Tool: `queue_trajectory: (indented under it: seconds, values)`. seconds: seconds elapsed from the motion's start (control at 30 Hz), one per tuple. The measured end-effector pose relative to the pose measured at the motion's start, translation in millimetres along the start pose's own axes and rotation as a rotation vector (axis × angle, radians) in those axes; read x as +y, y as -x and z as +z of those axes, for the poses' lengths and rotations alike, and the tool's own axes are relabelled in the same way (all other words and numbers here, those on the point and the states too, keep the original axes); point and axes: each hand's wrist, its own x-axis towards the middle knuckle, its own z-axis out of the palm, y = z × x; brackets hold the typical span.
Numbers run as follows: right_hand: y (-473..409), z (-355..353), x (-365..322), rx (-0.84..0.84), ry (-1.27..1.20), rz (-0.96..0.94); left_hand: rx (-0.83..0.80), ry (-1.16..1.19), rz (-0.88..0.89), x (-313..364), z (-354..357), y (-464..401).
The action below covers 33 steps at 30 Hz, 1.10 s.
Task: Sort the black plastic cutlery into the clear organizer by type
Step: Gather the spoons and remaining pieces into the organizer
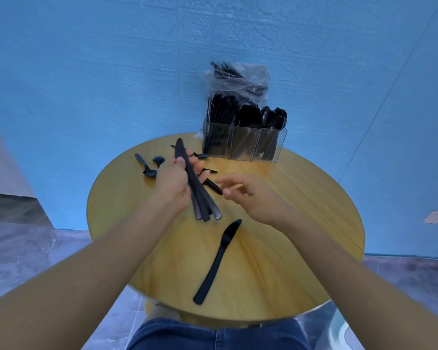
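Observation:
My left hand (172, 184) grips a bundle of black plastic knives (196, 188), blades pointing away from me and handle ends toward me. My right hand (248, 195) hovers just right of the bundle with relaxed, spread fingers and holds nothing. One loose black knife (218, 261) lies on the round wooden table (301, 236) near me. Black spoons (147, 168) lie at the far left of the table, and a few other black pieces (213, 185) are partly hidden under my hands. The clear three-compartment organizer (244, 145) stands at the table's far edge, full of black cutlery.
A clear plastic bag (238, 79) with more black cutlery sits behind the organizer against the blue wall. The table's near edge is above my lap. Grey floor shows on both sides.

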Motion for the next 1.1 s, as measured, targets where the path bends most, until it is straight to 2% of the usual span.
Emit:
queue_trajectory:
  seconds: [0.1, 0.2, 0.47, 0.63, 0.8, 0.97, 1.1]
  values:
    - [13.7, -2.1, 20.5, -0.130, 0.184, 0.109, -0.004, -0.072, -0.031, 5.8, -17.0, 2.4]
    - [19.7, -2.0, 30.7, -0.232, 0.240, 0.134, -0.049, -0.115, -0.088, 6.6, -25.4, 10.3]
    - [20.3, -4.9, 30.2, -0.279, 0.158, 0.096, -0.085, -0.243, -0.174, 2.7, -31.8, 28.9]
    - [22.6, -15.0, 30.7, -0.230, 0.042, 0.085, -0.099, -0.325, -0.198, -5.0, -27.8, 34.3]
    - [15.5, -27.6, 22.6, -0.051, -0.194, -0.001, -0.150, -0.423, -0.185, -8.3, -12.8, 35.7]
    - [-11.2, -32.2, 5.4, 0.114, -0.345, -0.074, -0.222, -0.613, -0.094, -12.3, 2.3, 28.7]
    - [-26.0, -43.6, 2.9, 0.134, -0.367, -0.085, -0.203, -0.643, -0.018, -2.5, 5.2, 16.7]
